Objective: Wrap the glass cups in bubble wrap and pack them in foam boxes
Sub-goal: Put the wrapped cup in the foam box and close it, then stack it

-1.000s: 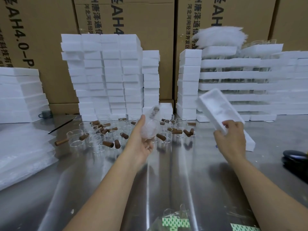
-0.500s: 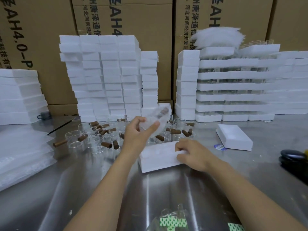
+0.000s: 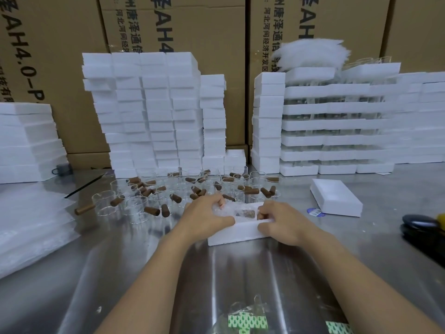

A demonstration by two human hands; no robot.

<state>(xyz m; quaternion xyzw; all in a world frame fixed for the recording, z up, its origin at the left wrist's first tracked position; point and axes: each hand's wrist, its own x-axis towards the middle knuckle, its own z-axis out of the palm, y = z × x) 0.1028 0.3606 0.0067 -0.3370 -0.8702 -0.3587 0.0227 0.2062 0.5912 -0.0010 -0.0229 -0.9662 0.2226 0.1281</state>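
A white foam box (image 3: 237, 231) lies open on the steel table in front of me. A glass cup wrapped in bubble wrap (image 3: 237, 212), its brown handle showing through, sits inside it. My left hand (image 3: 206, 216) grips the wrapped cup at its left end, fingers curled over the wrap. My right hand (image 3: 280, 221) holds the box's right end, thumb on the front wall and fingers curled into the cavity beside the cup. Behind the box stand several bare glass cups with brown wooden handles (image 3: 154, 201).
A foam lid (image 3: 336, 197) lies to the right, with a blue sticker (image 3: 315, 212) beside it. Foam box stacks (image 3: 154, 116) and filled foam stacks (image 3: 337, 124) line the back. Bubble wrap sheets (image 3: 31, 227) lie at left. A black tool (image 3: 423, 230) sits at the right edge.
My right hand brought the foam box down from the air onto the table. My left hand lowered the wrapped cup into the box, and both hands now hold it there.
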